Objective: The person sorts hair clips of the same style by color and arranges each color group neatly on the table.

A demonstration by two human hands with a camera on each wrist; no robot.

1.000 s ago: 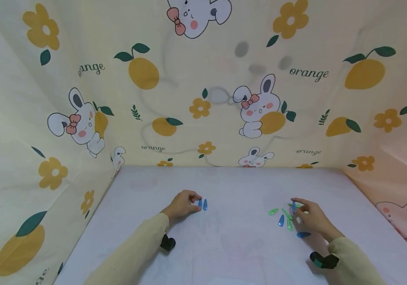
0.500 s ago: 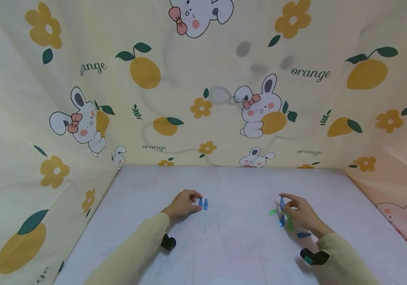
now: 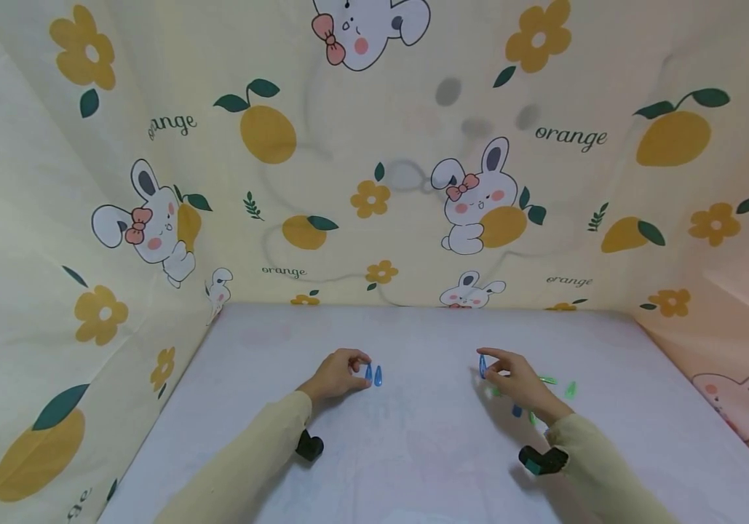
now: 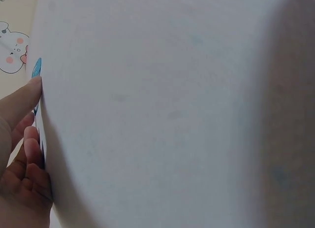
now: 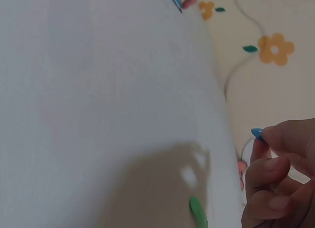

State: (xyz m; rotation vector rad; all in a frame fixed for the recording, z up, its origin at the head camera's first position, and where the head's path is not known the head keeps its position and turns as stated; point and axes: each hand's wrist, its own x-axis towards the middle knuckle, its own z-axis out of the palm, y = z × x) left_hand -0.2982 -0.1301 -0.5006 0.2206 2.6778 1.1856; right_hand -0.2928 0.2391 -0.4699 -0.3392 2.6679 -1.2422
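My left hand (image 3: 337, 375) pinches a blue drop-shaped clip (image 3: 368, 372) between thumb and finger at the table's middle left. Just right of it, a second blue clip (image 3: 378, 375) lies on the table, apart from the held one. Over on the right, my right hand (image 3: 520, 380) pinches another blue clip (image 3: 482, 366) by its ends, above the surface. In the right wrist view the tip of this blue clip (image 5: 257, 134) shows at the fingertips. Under and behind the right hand lie green clips (image 3: 571, 389) and a blue clip (image 3: 517, 410), partly hidden.
The white table (image 3: 426, 458) ends at a patterned cloth wall (image 3: 400, 240) at the back, with cloth on both sides too. A green clip (image 5: 198, 211) lies below the right hand in the right wrist view.
My right hand has moved left from the loose clips with the blue clip in its fingers, uncovering green clips on the right. The left hand stays in place.
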